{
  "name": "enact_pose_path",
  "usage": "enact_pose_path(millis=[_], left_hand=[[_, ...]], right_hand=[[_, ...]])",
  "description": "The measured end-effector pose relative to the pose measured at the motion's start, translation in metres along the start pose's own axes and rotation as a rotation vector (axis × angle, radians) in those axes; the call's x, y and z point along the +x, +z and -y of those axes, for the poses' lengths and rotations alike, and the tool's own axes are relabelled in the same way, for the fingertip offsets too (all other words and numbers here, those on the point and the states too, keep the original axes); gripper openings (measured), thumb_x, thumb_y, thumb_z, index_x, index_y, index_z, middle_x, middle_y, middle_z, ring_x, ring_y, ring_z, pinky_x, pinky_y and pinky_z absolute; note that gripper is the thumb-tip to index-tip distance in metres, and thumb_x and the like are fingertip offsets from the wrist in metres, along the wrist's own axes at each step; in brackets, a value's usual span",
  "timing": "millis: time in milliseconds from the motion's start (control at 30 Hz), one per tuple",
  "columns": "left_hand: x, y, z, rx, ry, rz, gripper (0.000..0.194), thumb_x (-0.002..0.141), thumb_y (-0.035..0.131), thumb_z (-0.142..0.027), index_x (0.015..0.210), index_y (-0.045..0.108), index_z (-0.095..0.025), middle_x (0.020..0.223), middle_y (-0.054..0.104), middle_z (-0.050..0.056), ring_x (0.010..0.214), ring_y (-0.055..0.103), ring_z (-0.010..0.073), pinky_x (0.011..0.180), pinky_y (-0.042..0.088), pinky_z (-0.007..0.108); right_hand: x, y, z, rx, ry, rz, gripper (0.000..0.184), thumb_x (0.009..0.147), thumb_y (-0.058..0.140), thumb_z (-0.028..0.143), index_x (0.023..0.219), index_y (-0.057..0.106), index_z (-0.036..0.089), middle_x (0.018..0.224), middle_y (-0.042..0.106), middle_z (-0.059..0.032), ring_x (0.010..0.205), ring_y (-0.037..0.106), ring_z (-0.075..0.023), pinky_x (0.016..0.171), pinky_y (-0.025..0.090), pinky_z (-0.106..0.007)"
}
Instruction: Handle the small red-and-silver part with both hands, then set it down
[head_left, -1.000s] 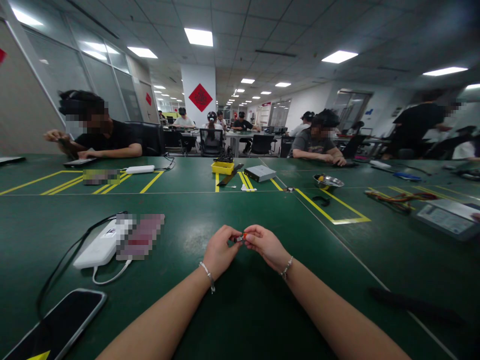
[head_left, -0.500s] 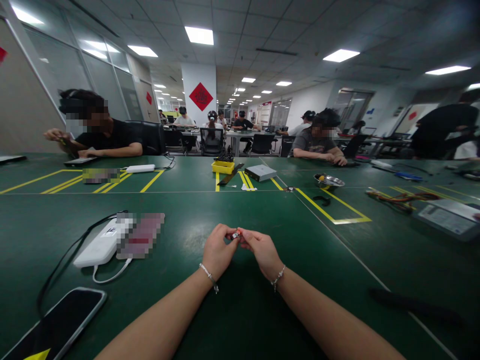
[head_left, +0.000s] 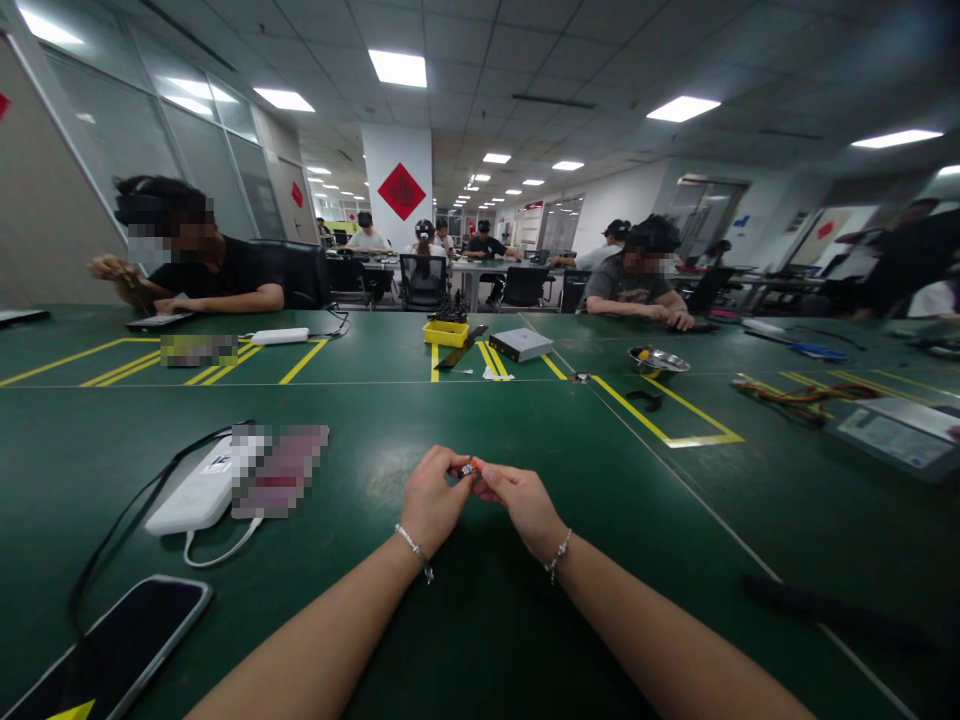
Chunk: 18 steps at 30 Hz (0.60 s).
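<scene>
Just above the green table, my left hand (head_left: 435,497) pinches a small dark and silver piece with an orange part (head_left: 469,469) between thumb and fingers. The fingers of my right hand (head_left: 525,507) close on the orange end of the same piece, so both hands meet at it. It is too small to tell its kind. Each wrist wears a thin bracelet, and both forearms reach in from the near edge.
At left lie a white power bank (head_left: 196,487) with cables and a phone (head_left: 120,650). Farther off are a yellow bin (head_left: 445,334), a grey box (head_left: 520,345), a metal bowl (head_left: 667,366) and a power supply unit (head_left: 900,435). Co-workers sit across the table.
My hands keep their grip on the small piece, which has turned slightly, with more orange showing. My left hand has shifted a little to the left.
</scene>
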<state>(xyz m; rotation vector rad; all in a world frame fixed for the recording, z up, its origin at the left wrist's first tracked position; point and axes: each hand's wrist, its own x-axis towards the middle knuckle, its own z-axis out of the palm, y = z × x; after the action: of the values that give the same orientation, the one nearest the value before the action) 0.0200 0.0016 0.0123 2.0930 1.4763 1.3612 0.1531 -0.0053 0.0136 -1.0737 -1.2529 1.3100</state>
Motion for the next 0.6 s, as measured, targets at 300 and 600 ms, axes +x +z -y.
enact_pose_path(millis=[300, 600], left_hand=[[-0.001, 0.002, -0.001, 0.015, 0.020, 0.025, 0.003, 0.068, 0.053, -0.020, 0.071, 0.055, -0.019, 0.070, 0.051, -0.001, 0.067, 0.049, 0.0112, 0.061, 0.039, 0.023], [0.000, -0.001, -0.003, 0.045, 0.095, 0.185, 0.011, 0.068, 0.055, -0.022, 0.079, 0.053, -0.020, 0.078, 0.053, 0.000, 0.073, 0.050, 0.0136, 0.065, 0.039, 0.025]], right_hand=[[0.001, -0.001, 0.002, 0.001, -0.022, 0.015, 0.030, 0.065, 0.059, 0.038, 0.084, 0.066, 0.016, 0.076, 0.065, -0.0054, 0.069, 0.056, -0.0147, 0.068, 0.043, -0.031], [0.019, -0.027, 0.007, -0.271, -0.147, -0.109, 0.018, 0.062, 0.060, 0.032, 0.073, 0.060, 0.018, 0.072, 0.064, -0.0034, 0.069, 0.058, -0.0160, 0.066, 0.043, -0.030]])
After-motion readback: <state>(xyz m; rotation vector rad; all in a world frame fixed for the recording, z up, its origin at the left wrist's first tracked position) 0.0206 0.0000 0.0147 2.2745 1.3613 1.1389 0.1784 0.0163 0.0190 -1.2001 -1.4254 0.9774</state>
